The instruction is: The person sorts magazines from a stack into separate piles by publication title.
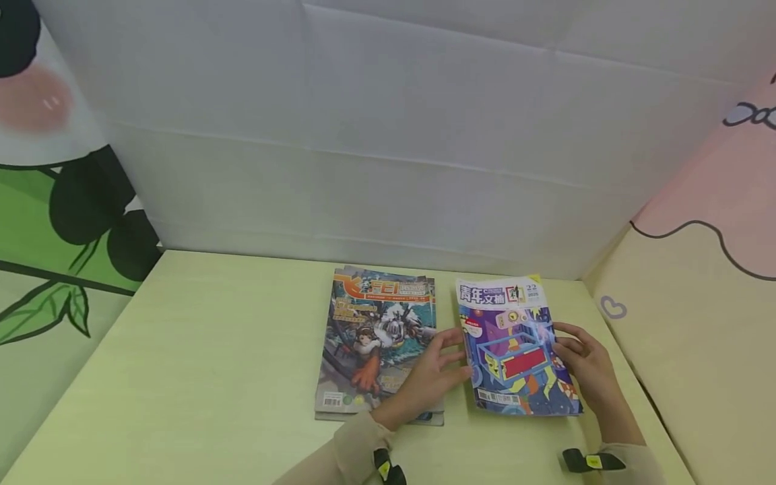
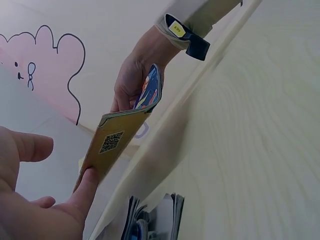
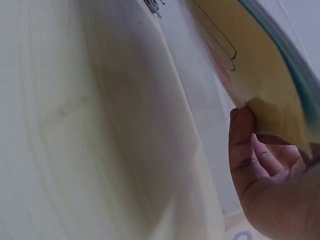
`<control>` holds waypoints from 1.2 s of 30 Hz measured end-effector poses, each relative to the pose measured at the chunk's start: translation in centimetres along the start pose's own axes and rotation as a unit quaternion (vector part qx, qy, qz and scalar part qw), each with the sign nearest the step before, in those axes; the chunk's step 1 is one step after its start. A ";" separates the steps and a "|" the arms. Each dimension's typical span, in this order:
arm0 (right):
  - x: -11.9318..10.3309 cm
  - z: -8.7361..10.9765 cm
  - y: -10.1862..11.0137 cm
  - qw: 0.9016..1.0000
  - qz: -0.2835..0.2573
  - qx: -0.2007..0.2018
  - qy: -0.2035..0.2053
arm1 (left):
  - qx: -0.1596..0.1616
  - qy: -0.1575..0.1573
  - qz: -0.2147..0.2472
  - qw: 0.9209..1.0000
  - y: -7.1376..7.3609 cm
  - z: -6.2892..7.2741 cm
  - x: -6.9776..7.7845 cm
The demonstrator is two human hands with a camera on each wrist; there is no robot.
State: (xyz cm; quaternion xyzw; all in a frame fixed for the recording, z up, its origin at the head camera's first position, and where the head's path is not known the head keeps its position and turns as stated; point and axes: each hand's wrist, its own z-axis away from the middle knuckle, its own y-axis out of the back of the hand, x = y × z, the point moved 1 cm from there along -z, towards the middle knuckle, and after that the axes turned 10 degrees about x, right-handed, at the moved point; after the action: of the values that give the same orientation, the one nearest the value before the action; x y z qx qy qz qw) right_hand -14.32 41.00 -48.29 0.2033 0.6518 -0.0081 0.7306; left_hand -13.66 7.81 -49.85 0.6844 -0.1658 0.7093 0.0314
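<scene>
A purple magazine (image 1: pixel 515 350) with a white title band is held above the table, tilted, its front cover showing in the head view. My right hand (image 1: pixel 588 367) grips its right edge; the right wrist view has one digit pressed against the yellowish back cover (image 3: pixel 270 75). At the left edge is my left hand (image 1: pixel 433 374). In the left wrist view, one extended left finger touches the back cover (image 2: pixel 111 142), which carries a QR code, while the thumb stands apart from it. Beneath the left forearm lies a stack of magazines (image 1: pixel 376 337), a dark illustrated one on top.
The pale wooden table (image 1: pixel 212 364) extends to the left of the stack. A white wall panel (image 1: pixel 376 148) rises at the back. A cream and pink side wall (image 1: pixel 709 303) stands close to my right arm, and a decorated wall (image 1: pixel 42 283) borders the left.
</scene>
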 end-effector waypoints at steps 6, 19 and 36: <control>0.6 -0.3 0.6 1.000 0.003 0.013 -0.011 | -0.027 0.004 0.011 1.000 -0.2 -0.3 -0.4; 1.7 -1.0 0.1 0.998 0.053 0.020 -0.014 | -0.042 0.064 0.036 0.996 -0.7 -1.1 -1.2; 1.9 -0.7 -0.6 0.977 0.196 0.078 0.000 | -0.084 0.101 0.004 0.991 -0.6 -1.4 -1.1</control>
State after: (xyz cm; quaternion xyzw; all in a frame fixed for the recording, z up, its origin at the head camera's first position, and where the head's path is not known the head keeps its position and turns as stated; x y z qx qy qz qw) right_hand -14.83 41.09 -50.31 0.3839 0.5967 0.0845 0.6996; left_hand -14.76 9.00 -50.78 0.6036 -0.2235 0.7583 0.1030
